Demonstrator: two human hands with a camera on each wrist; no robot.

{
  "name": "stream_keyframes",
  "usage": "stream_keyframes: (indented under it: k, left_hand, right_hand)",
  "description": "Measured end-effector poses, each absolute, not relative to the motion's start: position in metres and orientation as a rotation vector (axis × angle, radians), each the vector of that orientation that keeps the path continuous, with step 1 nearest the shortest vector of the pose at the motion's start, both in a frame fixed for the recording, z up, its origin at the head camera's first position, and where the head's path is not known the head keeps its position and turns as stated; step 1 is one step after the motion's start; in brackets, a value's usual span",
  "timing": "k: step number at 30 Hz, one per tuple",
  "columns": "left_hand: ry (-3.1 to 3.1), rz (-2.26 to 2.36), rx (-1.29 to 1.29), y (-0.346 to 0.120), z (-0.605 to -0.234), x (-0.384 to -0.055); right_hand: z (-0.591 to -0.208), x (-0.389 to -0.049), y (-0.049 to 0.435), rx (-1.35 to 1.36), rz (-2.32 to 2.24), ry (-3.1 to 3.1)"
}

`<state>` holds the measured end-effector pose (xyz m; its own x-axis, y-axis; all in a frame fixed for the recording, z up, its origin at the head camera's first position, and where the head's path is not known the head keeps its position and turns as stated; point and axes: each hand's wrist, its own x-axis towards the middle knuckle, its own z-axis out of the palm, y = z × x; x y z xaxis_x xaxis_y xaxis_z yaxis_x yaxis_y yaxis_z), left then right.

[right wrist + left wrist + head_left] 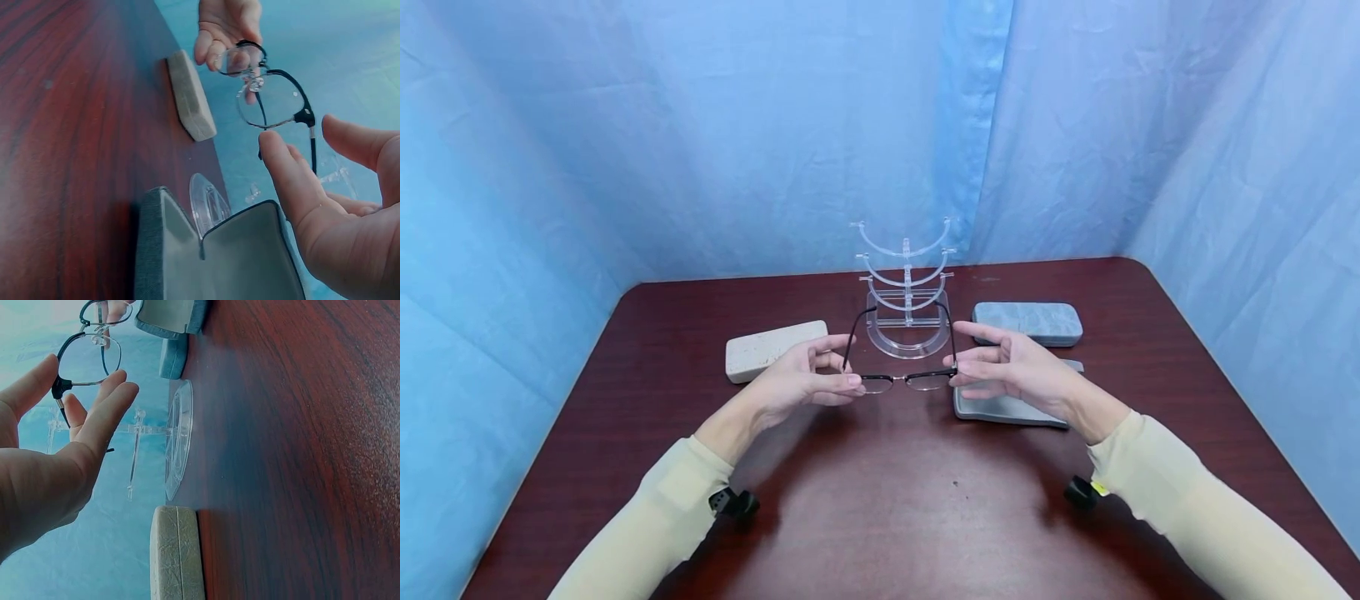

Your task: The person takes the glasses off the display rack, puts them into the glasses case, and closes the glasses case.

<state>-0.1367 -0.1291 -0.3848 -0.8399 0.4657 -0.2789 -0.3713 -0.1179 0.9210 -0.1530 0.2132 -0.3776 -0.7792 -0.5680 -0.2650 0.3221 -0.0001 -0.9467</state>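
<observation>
A pair of eyeglasses (898, 379) with black upper rims is held up over the table, temples unfolded and pointing at the stand. My left hand (811, 375) pinches its left hinge corner, thumb on the near side and fingers behind. At the right hinge corner, my right hand (1011, 367) holds the frame lightly between thumb and fingers, with one finger stretched out beyond the temple. The right wrist view shows a fingertip (272, 142) at the lower lens rim. Behind the glasses stands a clear display stand (907, 271) with three curved arms.
A beige glasses case (765, 350) lies closed by my left hand. On the right, a blue-grey case (1028, 322) lies closed behind an open grey case (240, 259), partly hidden under my right hand. Blue curtains (737, 125) surround the dark red wooden table (895, 517).
</observation>
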Motion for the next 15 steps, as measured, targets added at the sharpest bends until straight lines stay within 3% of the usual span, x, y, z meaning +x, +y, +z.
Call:
stream_keyframes:
  k: [15]
  left_hand:
    - [1.602, 2.009, 0.076, -0.1270, -0.3841, -0.1366]
  right_hand:
    - [-0.3799, -0.1457, 0.2132, -0.305, -1.787, 1.695]
